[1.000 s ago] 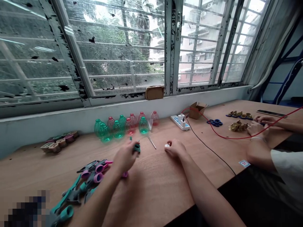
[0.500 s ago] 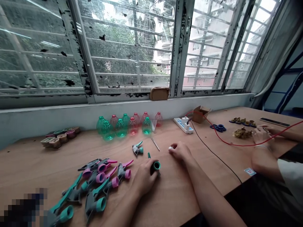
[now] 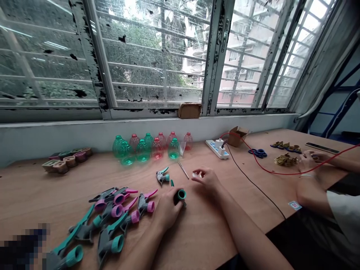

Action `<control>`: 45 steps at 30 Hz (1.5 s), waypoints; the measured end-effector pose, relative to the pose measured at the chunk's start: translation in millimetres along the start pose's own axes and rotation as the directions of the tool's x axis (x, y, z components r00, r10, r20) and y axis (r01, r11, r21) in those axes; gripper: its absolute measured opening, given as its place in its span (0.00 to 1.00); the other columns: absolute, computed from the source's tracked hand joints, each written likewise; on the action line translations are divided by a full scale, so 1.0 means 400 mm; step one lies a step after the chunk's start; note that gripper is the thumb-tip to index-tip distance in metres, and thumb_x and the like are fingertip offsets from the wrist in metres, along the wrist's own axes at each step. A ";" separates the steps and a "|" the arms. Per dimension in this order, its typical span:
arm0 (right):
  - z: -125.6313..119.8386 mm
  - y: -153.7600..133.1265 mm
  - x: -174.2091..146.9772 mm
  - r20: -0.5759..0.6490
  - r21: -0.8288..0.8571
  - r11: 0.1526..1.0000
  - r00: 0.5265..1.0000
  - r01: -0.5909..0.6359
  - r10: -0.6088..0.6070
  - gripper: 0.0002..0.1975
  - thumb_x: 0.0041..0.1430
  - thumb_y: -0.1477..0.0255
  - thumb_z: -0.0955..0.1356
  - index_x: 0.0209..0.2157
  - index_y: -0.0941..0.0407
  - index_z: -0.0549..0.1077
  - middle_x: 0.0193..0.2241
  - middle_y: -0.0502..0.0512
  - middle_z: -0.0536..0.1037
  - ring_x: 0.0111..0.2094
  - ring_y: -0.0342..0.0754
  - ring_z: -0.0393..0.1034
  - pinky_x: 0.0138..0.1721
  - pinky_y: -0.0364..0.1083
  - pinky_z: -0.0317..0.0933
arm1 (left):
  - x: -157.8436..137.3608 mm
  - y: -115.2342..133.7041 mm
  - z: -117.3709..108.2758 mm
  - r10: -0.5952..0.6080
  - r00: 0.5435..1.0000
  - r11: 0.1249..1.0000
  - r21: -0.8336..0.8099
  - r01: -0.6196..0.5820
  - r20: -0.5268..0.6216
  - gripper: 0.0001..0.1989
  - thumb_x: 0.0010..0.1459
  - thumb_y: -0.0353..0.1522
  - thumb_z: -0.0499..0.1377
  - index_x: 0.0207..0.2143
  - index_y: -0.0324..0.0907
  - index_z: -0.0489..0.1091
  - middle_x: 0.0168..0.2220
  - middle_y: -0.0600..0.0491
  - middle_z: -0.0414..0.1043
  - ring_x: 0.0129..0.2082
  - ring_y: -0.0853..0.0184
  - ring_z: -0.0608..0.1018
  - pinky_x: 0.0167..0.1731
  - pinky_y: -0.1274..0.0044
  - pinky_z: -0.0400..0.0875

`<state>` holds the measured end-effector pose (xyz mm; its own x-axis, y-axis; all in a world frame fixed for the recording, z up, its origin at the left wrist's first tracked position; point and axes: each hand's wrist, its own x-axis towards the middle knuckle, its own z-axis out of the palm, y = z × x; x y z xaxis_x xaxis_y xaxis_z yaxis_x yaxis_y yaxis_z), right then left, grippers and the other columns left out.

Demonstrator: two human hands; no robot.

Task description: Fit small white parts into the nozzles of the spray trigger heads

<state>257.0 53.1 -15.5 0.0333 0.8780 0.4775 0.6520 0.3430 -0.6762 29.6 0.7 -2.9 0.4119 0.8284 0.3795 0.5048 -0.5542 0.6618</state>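
Note:
My left hand (image 3: 166, 210) is closed around a spray trigger head whose green collar (image 3: 181, 194) faces up and to the right; the fingers hide most of its body. To its right, my right hand (image 3: 208, 179) pinches a small white piece (image 3: 196, 174) just above the table, too small to make out in detail. Between and beyond the hands lie a grey-and-green trigger head (image 3: 162, 176) and a thin metal rod (image 3: 183, 170). Left of my left hand is a pile of grey trigger heads, some with pink collars (image 3: 135, 216), some with green collars (image 3: 117, 243).
Green bottles (image 3: 143, 152) and pink bottles (image 3: 157, 149) stand by the wall. A power strip (image 3: 216, 149), cardboard box (image 3: 237, 135), blue scissors (image 3: 257, 153) and gold-coloured parts (image 3: 285, 159) lie to the right. A co-worker's hand (image 3: 307, 162) is beside the gold parts. Small trays (image 3: 60, 167) sit far left.
My right hand has moved left with the white piece, its fingers slightly more spread. My left hand keeps its hold on the trigger head. The view has shifted slightly.

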 end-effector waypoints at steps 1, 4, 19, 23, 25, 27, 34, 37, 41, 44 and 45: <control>0.006 -0.016 -0.003 0.056 0.059 0.997 0.997 0.051 -0.055 0.15 0.45 0.63 0.74 0.35 0.55 0.79 0.30 0.52 0.76 0.23 0.40 0.62 0.26 0.40 0.58 | 0.001 -0.002 0.000 -0.006 1.000 1.000 0.004 0.006 -0.007 0.15 0.51 0.26 0.57 0.41 0.47 0.71 0.40 0.54 0.74 0.40 0.65 0.74 0.41 0.75 0.65; 0.020 -0.063 -0.019 0.178 0.233 0.966 0.972 0.110 -0.153 0.18 0.46 0.61 0.73 0.38 0.56 0.78 0.33 0.53 0.75 0.22 0.38 0.59 0.24 0.39 0.57 | 0.003 -0.002 -0.001 -0.013 1.000 1.000 0.018 0.014 -0.024 0.14 0.51 0.25 0.57 0.41 0.47 0.71 0.39 0.55 0.75 0.40 0.65 0.74 0.40 0.75 0.65; 0.063 -0.108 -0.047 0.245 0.433 0.876 0.908 0.211 -0.340 0.14 0.43 0.63 0.75 0.33 0.56 0.79 0.32 0.53 0.74 0.20 0.36 0.58 0.19 0.38 0.54 | 0.007 -0.008 0.004 -0.024 0.999 0.999 0.042 0.026 -0.032 0.13 0.55 0.30 0.56 0.44 0.45 0.71 0.40 0.51 0.74 0.40 0.62 0.74 0.39 0.75 0.65; 0.055 -0.117 -0.052 0.230 0.387 0.888 0.906 0.249 -0.354 0.11 0.48 0.64 0.73 0.30 0.56 0.79 0.30 0.53 0.74 0.20 0.37 0.59 0.20 0.38 0.55 | 0.007 -0.009 0.004 -0.007 0.999 0.999 0.042 0.009 -0.050 0.13 0.54 0.28 0.56 0.43 0.45 0.71 0.39 0.52 0.74 0.40 0.63 0.74 0.38 0.76 0.65; 0.050 -0.119 -0.054 0.213 0.355 0.896 0.910 0.268 -0.357 0.09 0.53 0.65 0.70 0.30 0.57 0.79 0.29 0.54 0.74 0.21 0.37 0.60 0.21 0.39 0.55 | 0.006 -0.009 0.005 -0.009 0.998 0.999 0.036 0.011 -0.056 0.14 0.53 0.27 0.56 0.42 0.45 0.71 0.39 0.53 0.74 0.39 0.64 0.74 0.38 0.76 0.65; 0.049 -0.117 -0.055 0.204 0.316 0.906 0.913 0.281 -0.354 0.08 0.54 0.67 0.69 0.30 0.57 0.79 0.28 0.54 0.74 0.21 0.38 0.60 0.21 0.39 0.54 | 0.004 -0.008 0.005 -0.017 0.998 1.000 0.026 0.018 -0.055 0.14 0.53 0.27 0.56 0.42 0.45 0.71 0.39 0.52 0.74 0.39 0.64 0.74 0.38 0.76 0.65; 0.061 -0.108 -0.058 0.267 0.252 0.923 0.896 0.290 -0.354 0.06 0.53 0.70 0.69 0.30 0.57 0.79 0.21 0.51 0.73 0.21 0.39 0.60 0.23 0.39 0.53 | -0.001 -0.007 0.003 0.005 1.000 1.000 0.025 -0.005 -0.015 0.20 0.51 0.25 0.56 0.47 0.48 0.71 0.42 0.53 0.74 0.41 0.63 0.74 0.40 0.76 0.65; 0.062 -0.108 -0.059 0.265 0.248 0.927 0.900 0.283 -0.345 0.05 0.52 0.71 0.70 0.30 0.57 0.79 0.21 0.50 0.73 0.21 0.39 0.60 0.23 0.39 0.53 | -0.002 -0.009 0.004 0.013 1.000 1.000 0.024 -0.013 -0.008 0.22 0.51 0.24 0.56 0.48 0.49 0.70 0.43 0.54 0.74 0.42 0.64 0.74 0.40 0.77 0.66; 0.064 -0.107 -0.059 0.257 0.257 0.925 0.904 0.278 -0.343 0.04 0.50 0.73 0.70 0.29 0.57 0.79 0.19 0.49 0.72 0.20 0.39 0.59 0.22 0.39 0.53 | -0.004 -0.011 0.007 0.012 1.000 0.999 0.036 -0.012 -0.007 0.22 0.52 0.24 0.56 0.48 0.50 0.70 0.42 0.55 0.74 0.41 0.64 0.74 0.39 0.77 0.66; 0.068 -0.105 -0.059 0.240 0.251 0.927 0.909 0.280 -0.339 0.03 0.48 0.74 0.71 0.26 0.57 0.79 0.18 0.49 0.72 0.19 0.38 0.60 0.21 0.38 0.52 | -0.004 -0.008 0.007 0.013 1.000 0.998 0.054 -0.012 -0.005 0.21 0.52 0.25 0.55 0.48 0.51 0.70 0.42 0.55 0.74 0.41 0.65 0.74 0.39 0.77 0.66; 0.069 -0.104 -0.059 0.233 0.243 0.928 0.912 0.283 -0.339 0.02 0.47 0.75 0.71 0.26 0.57 0.79 0.18 0.49 0.71 0.19 0.38 0.60 0.21 0.38 0.52 | -0.004 -0.007 0.007 0.011 1.000 0.998 0.057 -0.011 -0.002 0.21 0.52 0.25 0.55 0.48 0.51 0.70 0.42 0.55 0.74 0.41 0.65 0.74 0.39 0.77 0.66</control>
<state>208.0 27.3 -14.1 -0.3667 0.7620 0.5337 0.4304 0.6475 -0.6289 29.6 0.5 -7.1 0.4159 0.8222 0.3886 0.5428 -0.5672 0.6194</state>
